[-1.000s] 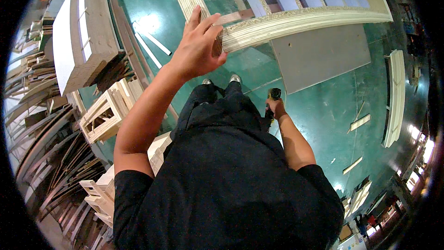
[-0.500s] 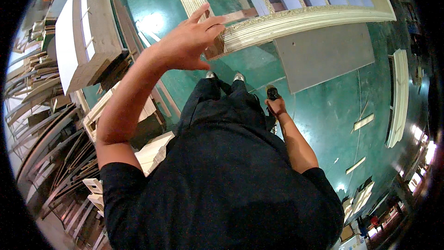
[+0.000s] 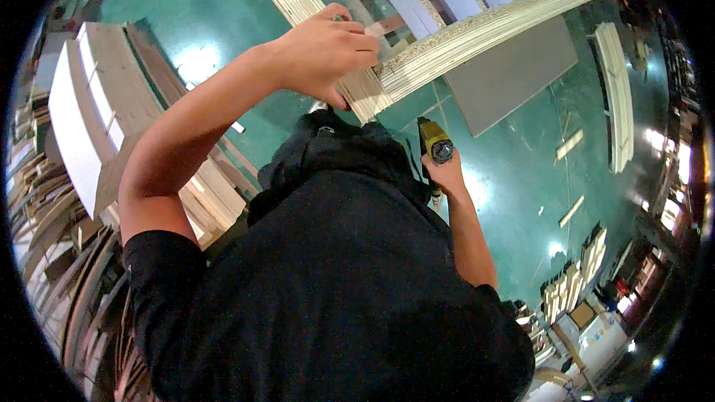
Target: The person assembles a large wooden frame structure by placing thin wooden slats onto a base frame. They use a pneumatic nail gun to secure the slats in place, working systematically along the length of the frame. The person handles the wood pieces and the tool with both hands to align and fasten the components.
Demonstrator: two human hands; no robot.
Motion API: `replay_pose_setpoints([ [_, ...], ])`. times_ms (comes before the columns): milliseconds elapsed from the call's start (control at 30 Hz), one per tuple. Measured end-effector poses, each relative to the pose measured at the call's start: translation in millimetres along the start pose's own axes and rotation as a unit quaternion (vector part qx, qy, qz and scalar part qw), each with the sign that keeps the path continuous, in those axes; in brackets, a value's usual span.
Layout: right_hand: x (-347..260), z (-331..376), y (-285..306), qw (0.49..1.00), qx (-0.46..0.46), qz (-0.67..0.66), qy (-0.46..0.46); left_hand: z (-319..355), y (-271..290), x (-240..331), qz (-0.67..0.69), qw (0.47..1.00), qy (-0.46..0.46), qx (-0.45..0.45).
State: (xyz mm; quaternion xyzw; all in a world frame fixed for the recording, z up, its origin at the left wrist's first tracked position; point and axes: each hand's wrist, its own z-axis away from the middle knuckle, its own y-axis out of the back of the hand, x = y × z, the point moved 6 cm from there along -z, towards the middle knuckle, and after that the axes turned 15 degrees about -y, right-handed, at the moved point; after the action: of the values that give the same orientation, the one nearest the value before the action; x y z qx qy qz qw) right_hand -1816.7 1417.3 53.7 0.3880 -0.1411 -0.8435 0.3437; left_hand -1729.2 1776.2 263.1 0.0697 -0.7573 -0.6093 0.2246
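Observation:
My left hand (image 3: 328, 52) is raised in front of me and grips the corner of a large pale wooden frame (image 3: 477, 30), where its two moulded rails meet. The fingers curl over a small wooden strip (image 3: 383, 27) at that corner. My right hand (image 3: 441, 171) hangs low by my hip and holds a yellow and black power tool (image 3: 434, 143), its nose pointing up toward the frame's corner. My black shirt and dark trousers fill the lower middle of the view.
The floor (image 3: 521, 171) is green. A grey board (image 3: 510, 74) lies under the frame. Stacked white and wooden panels (image 3: 93, 112) stand at the left, with bundles of curved strips (image 3: 45, 253) below them. A pale curved moulding (image 3: 614, 97) and small offcuts lie at the right.
My left hand has gone from resting flat on the frame's corner to gripping it with curled fingers. The view has tilted closer. My right hand with the tool has risen slightly.

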Motion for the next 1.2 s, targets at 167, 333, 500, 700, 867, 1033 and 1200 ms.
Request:
replay_pose_setpoints([
  [167,-89.3,78.2,32.2,0.982,-0.021,-0.184,-0.029,-4.3,-1.0,-11.1,0.029,0.999,-0.003,-0.035],
  [333,-190.6,125.8,65.0,0.989,-0.015,-0.061,0.136,-7.1,-5.8,-22.8,0.061,0.997,-0.029,-0.043],
  [500,-227.6,133.7,59.3,0.996,-0.061,-0.059,0.030,-15.1,-6.2,-27.0,0.083,0.993,-0.033,-0.073],
  [700,-252.0,123.4,39.7,0.996,-0.067,0.053,0.004,-13.3,0.0,-29.6,0.097,0.992,-0.013,-0.081],
  [867,-285.3,121.0,26.7,0.989,-0.137,0.056,0.018,-14.2,0.4,-27.2,0.109,0.990,-0.001,-0.095],
  [1033,-275.8,124.8,27.5,0.996,-0.069,0.059,0.027,-11.0,0.5,-27.6,0.102,0.990,-0.001,-0.094],
  [1200,-301.3,128.4,23.4,0.987,-0.113,0.115,0.004,-10.4,-1.8,-28.5,0.105,0.991,-0.013,-0.078],
])
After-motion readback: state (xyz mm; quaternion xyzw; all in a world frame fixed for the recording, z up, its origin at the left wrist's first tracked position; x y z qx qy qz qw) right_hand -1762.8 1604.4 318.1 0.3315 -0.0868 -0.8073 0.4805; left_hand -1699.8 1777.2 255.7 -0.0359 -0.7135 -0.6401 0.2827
